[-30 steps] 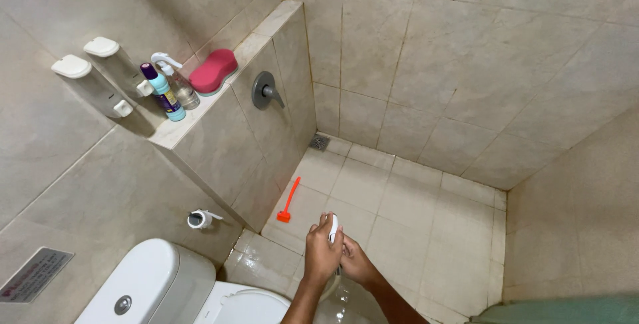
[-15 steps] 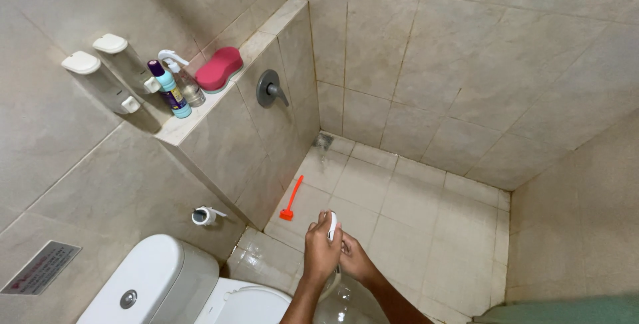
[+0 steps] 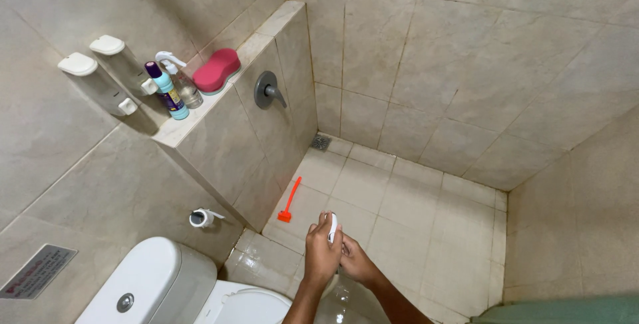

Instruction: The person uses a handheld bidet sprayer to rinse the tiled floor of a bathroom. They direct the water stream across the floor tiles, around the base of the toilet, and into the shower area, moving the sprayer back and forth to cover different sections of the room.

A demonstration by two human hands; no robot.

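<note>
Both your left hand [image 3: 322, 254] and right hand [image 3: 356, 263] clench the clear spray bottle [image 3: 343, 294]; wet fingers could drop it onto the toilet [image 3: 166, 287].

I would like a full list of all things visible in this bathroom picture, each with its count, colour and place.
wall dispensers: two, grey with white tops, on the left wall above the ledge
small bottle: one, teal with a purple cap, on the ledge
spray bottle: one, clear with a white trigger, on the ledge behind the small bottle
sponge: one, pink, on the ledge
shower valve: one, grey metal, on the side of the low wall
floor drain: one, grey, in the floor corner
brush: one, orange, lying on the floor tiles
paper roll: one, white, on the wall above the toilet
toilet: one, white, bottom left
clear bottle: one, transparent, under the hands
left hand: on the bottle's white top
right hand: beside it, at the bottle
</note>
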